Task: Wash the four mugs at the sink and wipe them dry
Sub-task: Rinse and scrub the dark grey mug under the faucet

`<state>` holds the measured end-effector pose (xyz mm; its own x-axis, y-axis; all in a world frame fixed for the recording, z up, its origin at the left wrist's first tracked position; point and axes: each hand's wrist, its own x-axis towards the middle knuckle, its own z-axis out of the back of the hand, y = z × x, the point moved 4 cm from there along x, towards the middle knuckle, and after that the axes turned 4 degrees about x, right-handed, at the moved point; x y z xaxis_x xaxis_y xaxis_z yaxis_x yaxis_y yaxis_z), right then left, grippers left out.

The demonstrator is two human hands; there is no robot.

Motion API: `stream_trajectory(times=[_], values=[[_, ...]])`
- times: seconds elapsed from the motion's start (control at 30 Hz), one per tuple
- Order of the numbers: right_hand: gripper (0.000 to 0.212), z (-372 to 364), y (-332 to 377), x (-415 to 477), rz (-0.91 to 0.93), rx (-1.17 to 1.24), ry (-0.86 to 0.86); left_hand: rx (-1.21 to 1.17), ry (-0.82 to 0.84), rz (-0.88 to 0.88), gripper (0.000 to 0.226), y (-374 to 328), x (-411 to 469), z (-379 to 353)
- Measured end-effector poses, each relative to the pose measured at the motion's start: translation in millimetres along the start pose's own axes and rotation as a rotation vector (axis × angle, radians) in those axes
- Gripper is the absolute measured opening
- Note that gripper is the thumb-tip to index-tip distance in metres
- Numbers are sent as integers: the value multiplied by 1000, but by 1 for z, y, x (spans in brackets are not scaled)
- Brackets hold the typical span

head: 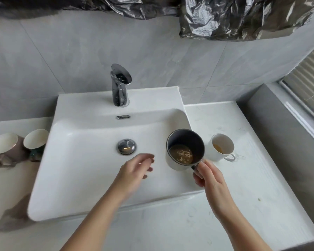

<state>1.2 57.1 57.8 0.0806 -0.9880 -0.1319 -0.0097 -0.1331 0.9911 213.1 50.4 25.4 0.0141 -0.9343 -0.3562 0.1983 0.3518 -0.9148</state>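
The right hand (210,176) pinches the handle of the dark mug (185,142), round, white outside, brown dregs inside, over the glossy white sink's (71,187) right edge. The left hand (134,171) hovers over the sink, fingers loosely apart, empty. A white mug (221,149) stands right of the sink. A brown mug (7,147) and a green mug (35,140) stand left of it.

Forearms extended; left grip (136,169) relaxed, hovering; right grip (208,176) pinching dark mug (185,142) handle.
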Motion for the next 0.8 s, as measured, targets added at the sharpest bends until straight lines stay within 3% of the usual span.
stream_trajectory(times=[0.1,0.23,0.3,0.43,0.53,0.63,0.8], values=[[33,-39,-5,7,12,-18,78,-301,241,145,58,-6,6,19],[49,-85,-10,21,61,-145,149,-179,258,170,71,-6,14,61],[41,-102,-13,30,82,-198,160,-140,255,160,65,1,20,83],[35,-124,-24,47,162,-307,222,-269,244,77,31,9,27,113],[22,-134,-26,58,336,-459,268,-380,216,44,41,15,32,120],[17,-138,-32,67,455,-571,291,-373,70,-8,50,20,38,122],[15,-132,-44,79,629,-794,286,-359,23,-76,45,30,43,120]])
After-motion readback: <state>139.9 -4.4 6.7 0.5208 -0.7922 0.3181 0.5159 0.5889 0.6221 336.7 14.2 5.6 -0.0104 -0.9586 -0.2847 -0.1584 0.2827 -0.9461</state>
